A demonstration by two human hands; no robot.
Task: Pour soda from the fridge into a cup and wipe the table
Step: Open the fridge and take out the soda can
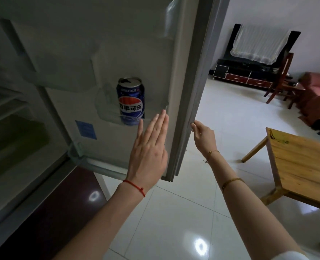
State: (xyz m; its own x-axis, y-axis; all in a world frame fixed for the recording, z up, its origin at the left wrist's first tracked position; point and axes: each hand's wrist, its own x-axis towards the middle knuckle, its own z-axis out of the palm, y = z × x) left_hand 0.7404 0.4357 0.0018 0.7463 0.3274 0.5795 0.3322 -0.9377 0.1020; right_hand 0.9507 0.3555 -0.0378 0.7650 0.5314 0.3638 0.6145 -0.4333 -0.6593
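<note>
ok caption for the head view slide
Left hand reaches open toward the can in the fridge door, right hand holding it.

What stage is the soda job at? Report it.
Done: the fridge door stands open, held at its edge by the right hand. In hand: the left hand reaches, fingers straight, toward the soda can in the door shelf. Left: taking it, pouring, wiping the table; no cup visible.

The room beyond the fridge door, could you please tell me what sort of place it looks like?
Most likely a home living room: an open fridge door holding a soda can, a low TV cabinet against the far wall, a wooden table on the tiled floor, and a reddish sofa.
</note>
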